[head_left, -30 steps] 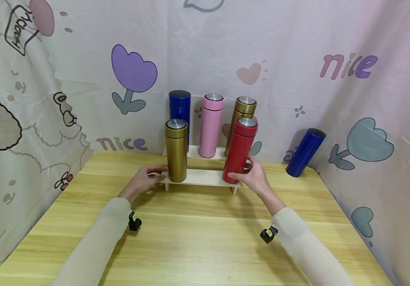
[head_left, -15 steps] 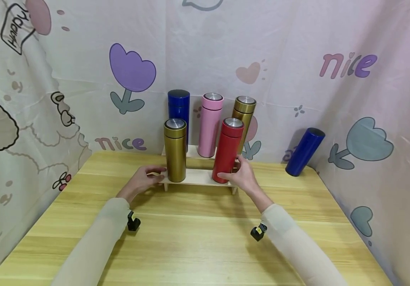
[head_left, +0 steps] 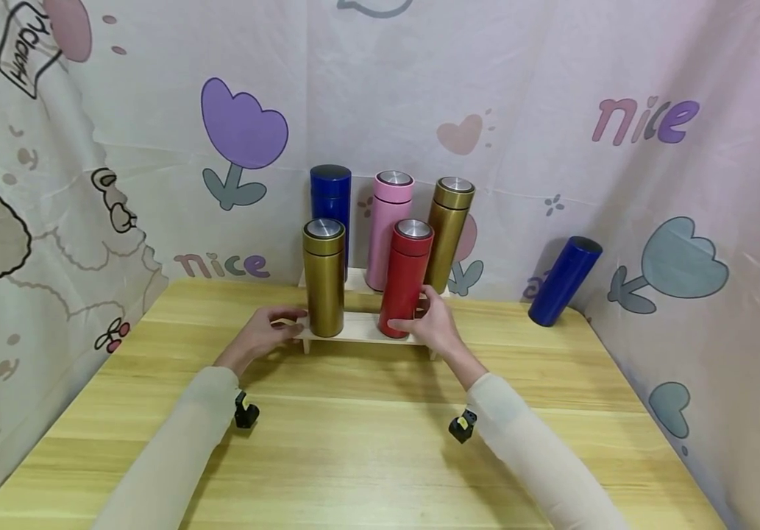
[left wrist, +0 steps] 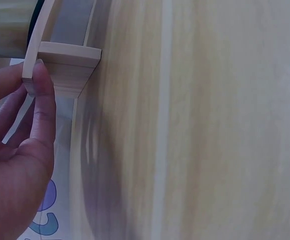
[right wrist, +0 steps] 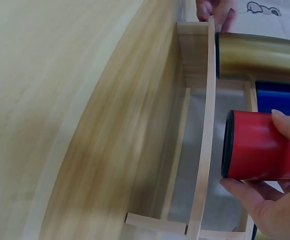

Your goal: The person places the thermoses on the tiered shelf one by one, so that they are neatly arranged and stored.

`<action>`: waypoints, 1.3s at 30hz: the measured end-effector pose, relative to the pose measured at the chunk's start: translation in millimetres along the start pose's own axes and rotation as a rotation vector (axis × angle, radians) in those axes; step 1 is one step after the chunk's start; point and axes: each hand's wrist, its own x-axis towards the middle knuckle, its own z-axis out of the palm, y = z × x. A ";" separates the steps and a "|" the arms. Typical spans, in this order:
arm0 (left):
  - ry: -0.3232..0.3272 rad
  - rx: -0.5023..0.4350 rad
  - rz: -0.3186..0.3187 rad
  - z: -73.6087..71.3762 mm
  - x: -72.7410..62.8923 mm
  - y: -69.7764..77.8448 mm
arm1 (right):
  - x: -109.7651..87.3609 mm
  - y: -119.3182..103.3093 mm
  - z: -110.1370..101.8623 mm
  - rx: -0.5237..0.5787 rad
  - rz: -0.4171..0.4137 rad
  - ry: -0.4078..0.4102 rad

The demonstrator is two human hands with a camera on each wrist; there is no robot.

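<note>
A low two-step wooden rack (head_left: pixel 361 326) stands on the table. My left hand (head_left: pixel 262 337) pinches the left end of its front board (left wrist: pixel 34 47) between thumb and fingers. My right hand (head_left: pixel 438 324) grips a red thermos bottle (head_left: pixel 408 283) near its base, thumb in front. The bottle is upright above the front step; in the right wrist view a narrow gap shows between its base and the board. On the left of that step stands a gold thermos (head_left: pixel 324 287). Behind are a blue thermos (head_left: pixel 330 191), a pink thermos (head_left: pixel 389 221) and another gold thermos (head_left: pixel 449 228), partly hidden.
Another blue thermos (head_left: pixel 565 282) leans against the back curtain (head_left: pixel 380 88) at the table's far right corner. The wooden tabletop (head_left: pixel 353 442) spreads in front of the rack. A small black camera sits at each wrist.
My right hand has moved the red thermos leftward along the front step, from the right end toward the middle, uncovering more of the rear gold thermos. My left hand has stayed on the rack's end.
</note>
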 end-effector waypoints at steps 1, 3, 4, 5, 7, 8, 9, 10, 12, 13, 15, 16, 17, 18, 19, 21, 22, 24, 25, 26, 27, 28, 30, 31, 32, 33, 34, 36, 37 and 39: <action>0.001 -0.002 -0.001 0.0 0.1 -0.3 | 0.7 0.1 1.0 0.001 -0.001 0.001; 0.001 -0.002 0.001 -0.1 0.5 -0.8 | 1.6 0.0 2.9 0.003 -0.003 0.001; 0.002 -0.001 0.003 -0.1 0.7 -1.0 | 1.9 -0.1 3.9 0.004 -0.004 -0.001; 0.004 0.002 0.005 -0.1 0.8 -1.0 | 2.1 -0.2 4.8 0.003 -0.005 -0.004; 0.006 0.007 0.009 -0.3 0.7 -1.0 | 2.3 -0.6 6.8 0.003 -0.011 -0.008; 0.007 0.010 0.010 -0.4 0.7 -1.0 | 2.2 -1.0 7.9 0.004 -0.014 -0.009; 0.008 0.010 0.010 -0.4 0.6 -0.9 | 2.3 -1.2 9.0 0.004 -0.021 -0.010; 0.007 0.010 0.011 -0.3 0.7 -0.8 | 2.4 -1.4 10.0 0.006 -0.026 -0.011; 0.004 0.011 0.010 -0.4 0.7 -1.0 | 2.7 -1.7 11.9 0.013 -0.038 -0.013; 0.003 0.011 0.009 -0.4 0.7 -1.1 | 2.9 -1.8 13.0 0.013 -0.043 -0.014; 0.003 0.012 0.008 -0.4 0.8 -1.2 | 3.4 -1.7 14.9 0.009 -0.050 -0.012; 0.003 0.016 0.008 -0.5 0.7 -1.2 | 3.8 -1.5 15.7 0.009 -0.051 -0.010; 0.001 0.017 0.007 -0.5 0.6 -1.1 | 4.1 -1.2 16.6 0.008 -0.055 -0.008; 0.001 0.019 0.007 -0.5 0.6 -1.0 | 4.5 -0.9 17.4 0.007 -0.058 -0.007; 0.002 0.019 0.005 -0.4 0.7 -0.9 | 5.0 -0.5 18.3 0.006 -0.059 -0.005; 0.001 0.019 0.005 -0.4 1.2 -1.3 | 5.8 0.4 20.0 0.008 -0.062 -0.004; 0.000 0.018 0.005 -0.3 1.2 -1.4 | 6.2 0.9 20.7 0.009 -0.064 -0.005; 0.000 0.011 0.005 -0.4 1.3 -1.7 | 6.6 1.8 22.2 0.005 -0.064 -0.006; -0.001 0.007 0.006 -0.5 1.3 -1.9 | 6.7 2.0 22.8 0.004 -0.063 -0.006; -0.001 0.006 0.007 -0.6 1.3 -1.9 | 6.6 2.0 23.3 0.004 -0.063 -0.005; -0.001 0.005 0.009 -0.6 1.0 -1.5 | 6.4 1.9 23.8 0.004 -0.063 -0.004; -0.001 0.005 0.010 -0.6 1.0 -1.4 | 6.3 1.7 24.1 0.005 -0.064 -0.002; 0.000 0.004 0.013 -0.5 1.4 -1.3 | 6.1 1.0 24.7 0.009 -0.068 0.001; 0.000 0.004 0.014 -0.4 1.5 -1.2 | 5.9 0.5 25.0 0.013 -0.071 0.003; 0.001 0.006 0.015 -0.4 1.6 -1.2 | 5.8 0.1 25.3 0.014 -0.074 0.004; 0.002 0.006 0.016 -0.3 1.7 -1.2 | 5.7 0.0 25.7 0.014 -0.076 0.004; 0.003 0.004 0.016 -0.2 1.7 -1.2 | 5.8 -0.1 26.1 0.013 -0.078 0.004; 0.005 0.001 0.013 0.0 1.6 -1.4 | 6.0 0.3 27.0 0.008 -0.079 0.004; 0.005 0.001 0.011 0.0 1.6 -1.6 | 6.1 0.5 27.5 0.006 -0.077 0.004; 0.005 0.004 0.010 0.1 1.4 -1.9 | 6.3 1.0 28.2 0.000 -0.074 0.005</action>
